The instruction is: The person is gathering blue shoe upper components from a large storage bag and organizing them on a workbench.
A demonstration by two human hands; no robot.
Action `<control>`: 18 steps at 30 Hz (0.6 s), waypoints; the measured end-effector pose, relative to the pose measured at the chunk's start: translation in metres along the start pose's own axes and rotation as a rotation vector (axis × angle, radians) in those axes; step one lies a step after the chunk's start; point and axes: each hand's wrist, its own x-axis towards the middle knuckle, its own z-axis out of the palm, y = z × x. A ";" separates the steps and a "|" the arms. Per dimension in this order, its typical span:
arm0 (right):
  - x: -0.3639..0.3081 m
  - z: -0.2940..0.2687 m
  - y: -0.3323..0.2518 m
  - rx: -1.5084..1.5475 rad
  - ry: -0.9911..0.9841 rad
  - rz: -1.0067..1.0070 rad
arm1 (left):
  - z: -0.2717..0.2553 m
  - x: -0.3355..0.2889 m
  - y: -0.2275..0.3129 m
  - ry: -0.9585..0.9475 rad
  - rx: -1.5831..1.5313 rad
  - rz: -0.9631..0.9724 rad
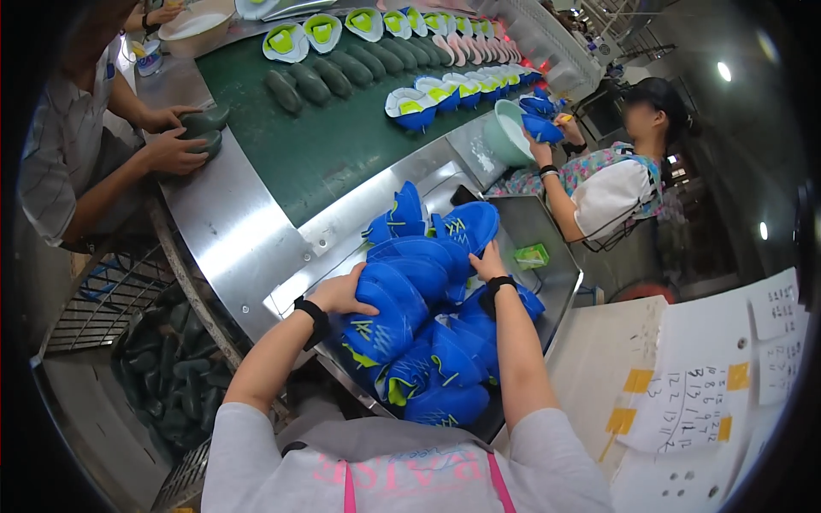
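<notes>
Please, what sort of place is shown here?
Probably a shoe factory: piled blue fabric shoe uppers, a row of dark-green, foot-shaped lasts and a flat green work surface show it.

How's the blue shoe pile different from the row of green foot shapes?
The blue pile is bright; the green row is dark.
The blue pile is a jumble; the green row's shapes lie side by side.
The blue pile has yellow-green bits; the green row looks plain.
Both have many pieces.

Green packet (532,256); pale-green bowl (495,138); yellow-taped paper (686,403).
</notes>
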 end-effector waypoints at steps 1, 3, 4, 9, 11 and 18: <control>0.002 0.004 -0.001 0.005 0.003 -0.004 | -0.004 0.001 0.003 -0.025 0.111 -0.144; 0.002 0.023 -0.018 -0.100 0.014 0.169 | 0.006 0.008 -0.024 0.041 0.120 -0.174; 0.005 0.024 -0.016 -0.057 -0.008 0.184 | 0.011 0.009 -0.030 0.096 0.126 -0.182; -0.004 0.008 0.010 -0.066 0.185 0.069 | 0.040 0.003 0.004 0.409 0.067 -0.056; -0.019 0.006 -0.029 -0.006 0.152 0.014 | 0.048 0.000 -0.007 0.550 -0.085 0.131; -0.100 -0.014 -0.159 0.012 -0.011 -0.613 | 0.033 -0.009 -0.021 0.346 -0.165 0.154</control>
